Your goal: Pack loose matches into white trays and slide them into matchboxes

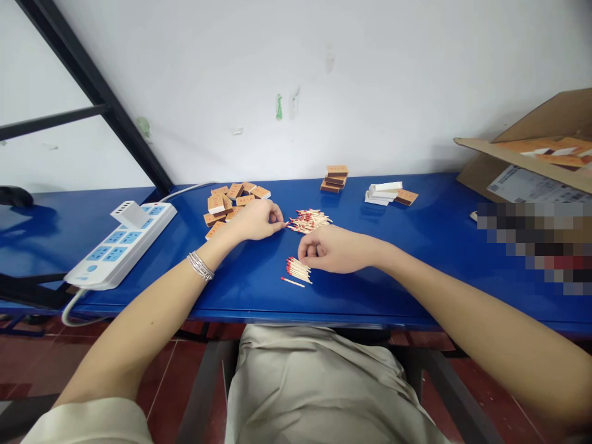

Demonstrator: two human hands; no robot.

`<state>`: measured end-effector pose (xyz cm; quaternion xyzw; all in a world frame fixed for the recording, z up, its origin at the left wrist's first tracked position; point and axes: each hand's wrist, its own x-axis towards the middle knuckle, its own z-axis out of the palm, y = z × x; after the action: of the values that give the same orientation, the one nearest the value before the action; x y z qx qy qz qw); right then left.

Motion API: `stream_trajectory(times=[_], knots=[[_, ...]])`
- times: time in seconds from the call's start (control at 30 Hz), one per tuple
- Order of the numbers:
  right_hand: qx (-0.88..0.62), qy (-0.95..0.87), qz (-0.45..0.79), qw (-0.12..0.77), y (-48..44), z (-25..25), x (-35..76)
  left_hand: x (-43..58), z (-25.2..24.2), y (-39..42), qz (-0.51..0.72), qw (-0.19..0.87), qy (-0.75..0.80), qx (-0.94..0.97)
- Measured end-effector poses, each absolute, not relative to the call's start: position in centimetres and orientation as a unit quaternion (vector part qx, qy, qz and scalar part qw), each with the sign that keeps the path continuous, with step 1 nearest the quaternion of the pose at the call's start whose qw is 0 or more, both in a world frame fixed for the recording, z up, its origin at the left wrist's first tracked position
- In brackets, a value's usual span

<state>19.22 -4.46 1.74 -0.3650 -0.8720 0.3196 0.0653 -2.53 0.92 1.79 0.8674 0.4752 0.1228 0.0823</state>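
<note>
With so many loose sticks lying close together, a careless sweep of either wrist could probably have scattered the larger match pile or nudged the small match bundle out of line. The left hand reached to that pile's left edge, fingertips pinched together on what looked like one match. The right hand, just below the pile, lay loosely curled with the bundle touching its lower left side; whether it held anything I could not tell.

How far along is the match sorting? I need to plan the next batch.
Done: a small aligned bundle of matches lies by the right hand. In hand: the left hand pinches a match at the loose pile. Left: most of that pile, plus matchboxes and white trays, whose filling I cannot judge.
</note>
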Motion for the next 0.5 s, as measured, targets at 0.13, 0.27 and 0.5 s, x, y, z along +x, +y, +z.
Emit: stream_trajectory(times=[0.13, 0.27, 0.5], knots=[[-0.357, -0.872, 0.327, 0.071, -4.33, 1.57, 19.31, -2.4, 1.71, 0.92, 0.12, 0.08, 0.478, 0.866], [-0.35, -0.872, 0.335, 0.078, -4.34, 1.45, 19.27, -2.27, 1.58, 0.9, 0.092, 0.093, 0.486, 0.864], [-0.418, -0.856, 0.256, 0.161, -4.09, 1.24, 19.04, -2.31, 1.34, 0.88, 0.126, 0.108, 0.484, 0.859]])
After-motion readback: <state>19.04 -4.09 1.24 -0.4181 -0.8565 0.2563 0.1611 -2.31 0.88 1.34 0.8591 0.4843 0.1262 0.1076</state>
